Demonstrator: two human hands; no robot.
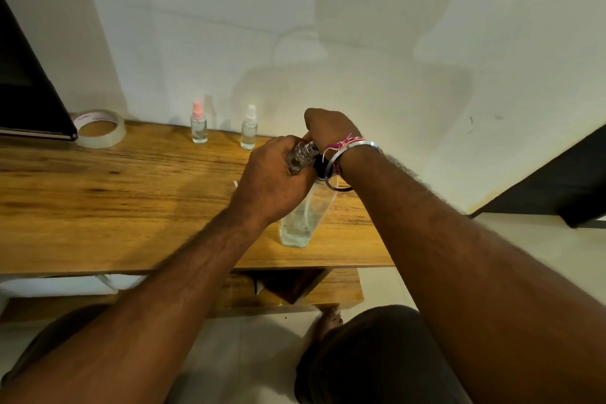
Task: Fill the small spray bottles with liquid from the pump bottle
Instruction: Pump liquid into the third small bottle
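Note:
A clear pump bottle with a little liquid at its bottom stands on the wooden table, near the front edge. My left hand grips a small clear spray bottle, tilted at the pump bottle's black top. My right hand reaches over that top from the right with curled fingers; what it holds is hidden. At the back of the table stand a small bottle with a pink spray cap and one with a white spray cap, both holding clear liquid.
A roll of clear tape lies at the back left, beside a dark laptop-like object. A white wall rises right behind the table. A lower shelf sits under the tabletop. My knees are in front.

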